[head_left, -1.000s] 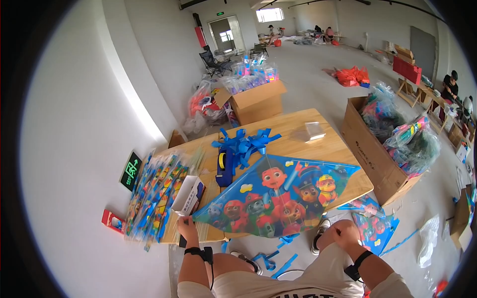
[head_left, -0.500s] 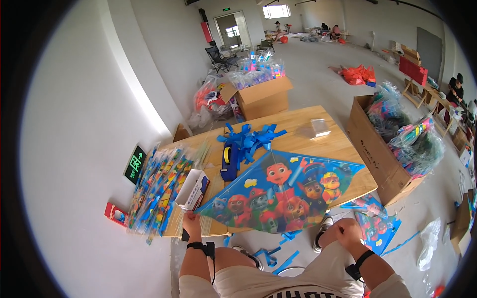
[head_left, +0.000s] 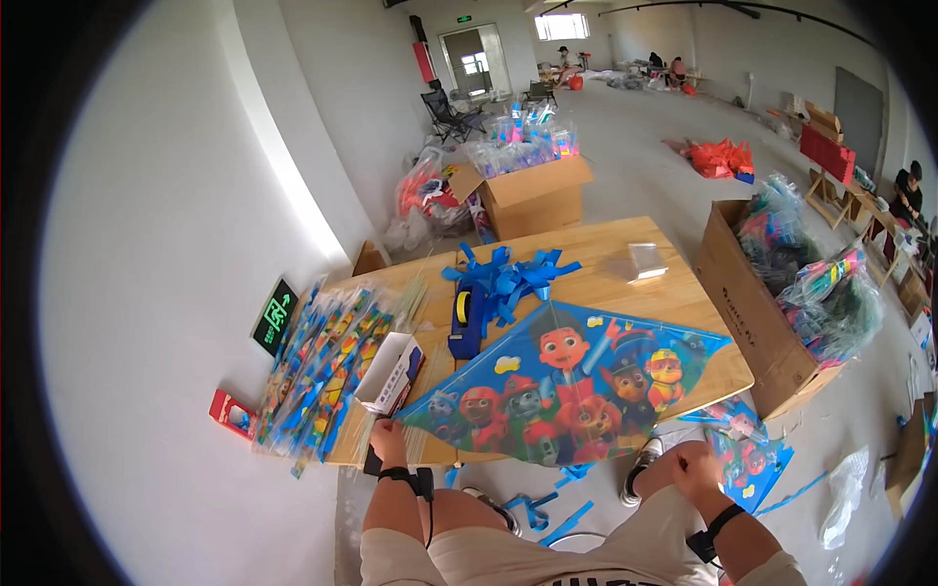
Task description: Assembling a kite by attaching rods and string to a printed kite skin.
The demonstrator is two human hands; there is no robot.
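Note:
A blue kite (head_left: 576, 386) printed with cartoon characters lies flat on the near half of the wooden table (head_left: 674, 293). My left hand (head_left: 388, 441) grips the kite's left corner at the table's near edge. My right hand (head_left: 696, 467) is curled into a fist below the table edge, near my knee and apart from the kite. I cannot see anything in it. Just beyond the kite are a bundle of blue ribbons (head_left: 508, 278) and a blue tape dispenser (head_left: 467, 322).
A white box (head_left: 389, 373) and a stack of packaged kites (head_left: 327, 371) sit at the table's left end, and a small clear packet (head_left: 647, 259) lies further back. Cardboard boxes (head_left: 752, 313) (head_left: 532, 195) stand right and behind. Another kite (head_left: 747, 439) and blue strips lie on the floor.
The view has shifted slightly. My left hand stays at the kite's corner and my right hand stays by my knee.

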